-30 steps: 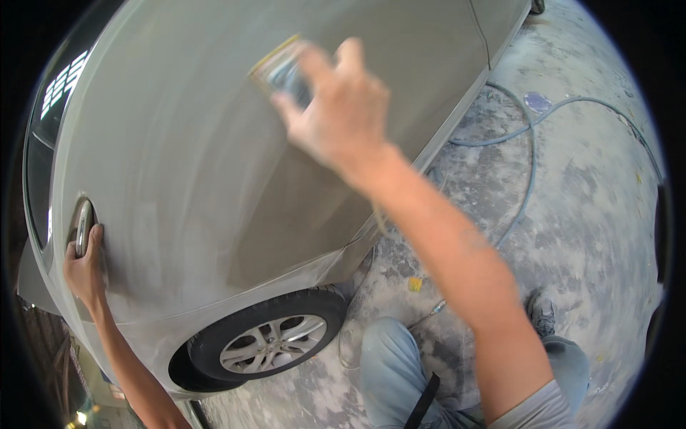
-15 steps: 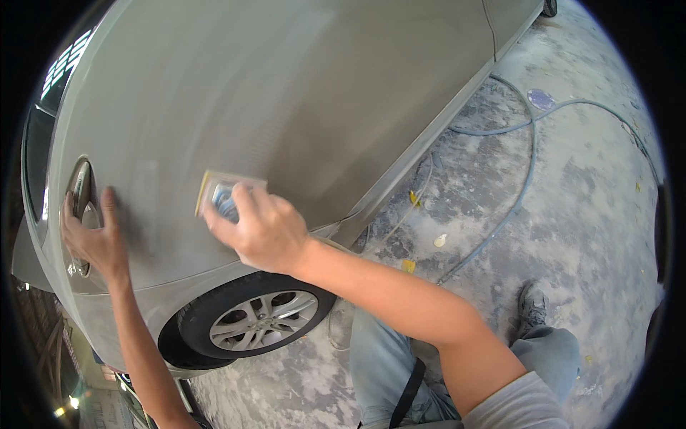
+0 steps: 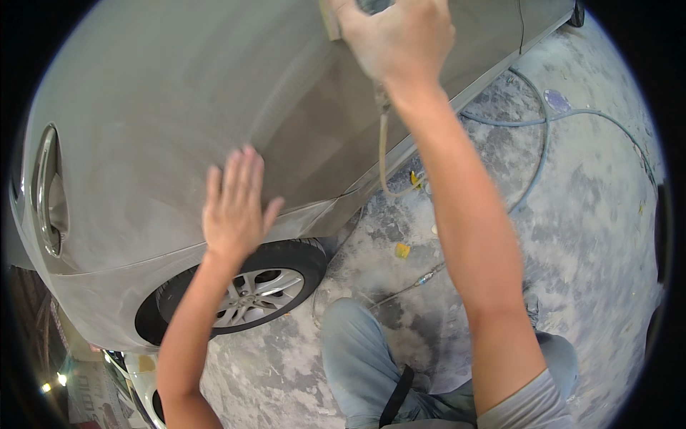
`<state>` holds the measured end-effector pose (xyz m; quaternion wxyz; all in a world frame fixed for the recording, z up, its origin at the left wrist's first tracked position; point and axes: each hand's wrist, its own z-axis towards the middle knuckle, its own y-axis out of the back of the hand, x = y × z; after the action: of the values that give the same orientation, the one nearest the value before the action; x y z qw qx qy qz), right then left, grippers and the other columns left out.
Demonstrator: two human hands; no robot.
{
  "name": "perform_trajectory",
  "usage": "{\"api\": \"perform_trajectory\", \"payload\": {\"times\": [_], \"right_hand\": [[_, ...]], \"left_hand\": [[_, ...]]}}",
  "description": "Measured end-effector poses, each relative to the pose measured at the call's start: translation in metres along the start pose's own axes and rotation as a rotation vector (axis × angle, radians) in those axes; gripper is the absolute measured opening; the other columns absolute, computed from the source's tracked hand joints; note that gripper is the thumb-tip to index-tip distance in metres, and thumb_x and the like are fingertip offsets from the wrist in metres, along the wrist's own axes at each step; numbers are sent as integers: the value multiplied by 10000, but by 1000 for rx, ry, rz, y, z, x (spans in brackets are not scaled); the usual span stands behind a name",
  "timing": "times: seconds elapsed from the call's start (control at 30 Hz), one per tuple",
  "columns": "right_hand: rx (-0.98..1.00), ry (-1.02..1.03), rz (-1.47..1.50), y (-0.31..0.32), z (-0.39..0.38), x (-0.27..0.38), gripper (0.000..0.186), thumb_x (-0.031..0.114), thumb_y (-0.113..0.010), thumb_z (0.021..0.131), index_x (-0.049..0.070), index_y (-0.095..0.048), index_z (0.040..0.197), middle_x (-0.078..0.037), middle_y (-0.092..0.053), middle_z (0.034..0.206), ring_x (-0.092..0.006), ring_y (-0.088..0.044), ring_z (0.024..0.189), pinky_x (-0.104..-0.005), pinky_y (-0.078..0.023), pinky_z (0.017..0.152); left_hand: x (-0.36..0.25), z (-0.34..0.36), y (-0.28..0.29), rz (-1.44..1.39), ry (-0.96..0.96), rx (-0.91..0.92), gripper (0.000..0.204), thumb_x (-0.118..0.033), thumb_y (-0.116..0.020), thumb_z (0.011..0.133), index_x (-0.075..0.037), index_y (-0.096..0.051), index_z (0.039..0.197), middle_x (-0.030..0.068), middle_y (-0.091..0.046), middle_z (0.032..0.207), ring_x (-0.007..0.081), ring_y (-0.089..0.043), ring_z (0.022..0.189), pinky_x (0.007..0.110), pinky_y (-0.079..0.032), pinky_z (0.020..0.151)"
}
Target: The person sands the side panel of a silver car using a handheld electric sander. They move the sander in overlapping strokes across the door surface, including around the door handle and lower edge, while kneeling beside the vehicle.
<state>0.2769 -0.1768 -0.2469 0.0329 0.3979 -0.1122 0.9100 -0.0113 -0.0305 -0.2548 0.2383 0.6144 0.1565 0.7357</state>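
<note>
- Your right hand (image 3: 400,43) has its fingers wrapped over a sander (image 3: 329,21) at the top edge of the view; only its yellowish pad edge and a bit of dark bluish top show, the rest being cut off or covered.
- The sander is over the car panel (image 3: 157,121), high up; you cannot tell whether the pad touches.
- Your left hand (image 3: 234,211) is empty and flat over the panel above the wheel, fingers straight and pointing away from you, thumb held well apart (whether the palm presses the surface, you cannot tell).
- The panel is a broad, curved, dull grey-brown sheet with cloudy, pale sweeps across it and a darker patch right of your left hand.
- At its left, the door handle (image 3: 46,189) is a long, glossy metal bar set in an oval hollow.
- Below sits the black rubber tyre (image 3: 314,264) around a silver spoked rim (image 3: 275,282); your left forearm hides part of the wheel.
- A thin beige hose (image 3: 383,146) hangs below your right wrist and bends over the floor (image 3: 593,236), which is mottled grey and white.
- A blue hose (image 3: 546,154) loops to your right; your right forearm blocks part of the floor.
- A yellow scrap (image 3: 402,251) and a flat, purplish disc (image 3: 557,100) lie on the floor.
- At lower left, a pale sheet (image 3: 93,390) bears what looks like large lettering, blurred.
</note>
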Motion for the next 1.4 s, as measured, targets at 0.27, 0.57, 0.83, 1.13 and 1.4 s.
{"api": "perform_trajectory", "payload": {"times": [0.27, 0.57, 0.83, 1.13, 1.4], "right_hand": [[139, 205, 166, -9, -173, 68, 635, 234, -888, 681, 208, -729, 1295, -130, -557, 1032, -275, -660, 760, -371, -547, 553], [213, 99, 117, -2, -149, 32, 692, 226, -918, 684, 181, -657, 1323, -161, -519, 1083, -328, -653, 798, -435, -548, 547], [209, 204, 229, -2, -190, 64, 487, 222, -737, 847, 141, -686, 1324, -145, -523, 978, -318, -653, 793, -410, -550, 535], [292, 260, 256, -5, -205, 71, 504, 241, -773, 804, 130, -708, 1291, -185, -566, 1043, -304, -659, 776, -380, -582, 568], [198, -7, 149, -2, -162, 19, 584, 271, -853, 784, 132, -671, 1321, -146, -538, 1045, -311, -647, 754, -426, -545, 533]], "left_hand": [[-89, -129, 14, -723, 418, 130, 777, -379, -768, 953, 81, -496, 1517, 312, -432, 1650, 517, -406, 1524, 574, -321, 1248], [-131, 8, 43, -2073, 1067, -203, 856, -681, -303, 1146, 45, -496, 1555, 130, -589, 1520, 236, -504, 1419, 415, -287, 1246], [-117, 9, 66, -2203, 1413, -435, 623, -516, -460, 1155, -148, -401, 1654, 42, -507, 1622, 220, -512, 1470, 420, -403, 1239], [-110, -24, 33, -2200, 1332, -556, 622, -536, -458, 1145, -134, -426, 1619, 69, -578, 1524, 237, -591, 1384, 425, -498, 1171], [-112, 56, 26, -2013, 1062, -277, 549, -521, -723, 1052, 28, -716, 1050, 27, -673, 1011, 83, -551, 911, 269, -454, 782]]}}
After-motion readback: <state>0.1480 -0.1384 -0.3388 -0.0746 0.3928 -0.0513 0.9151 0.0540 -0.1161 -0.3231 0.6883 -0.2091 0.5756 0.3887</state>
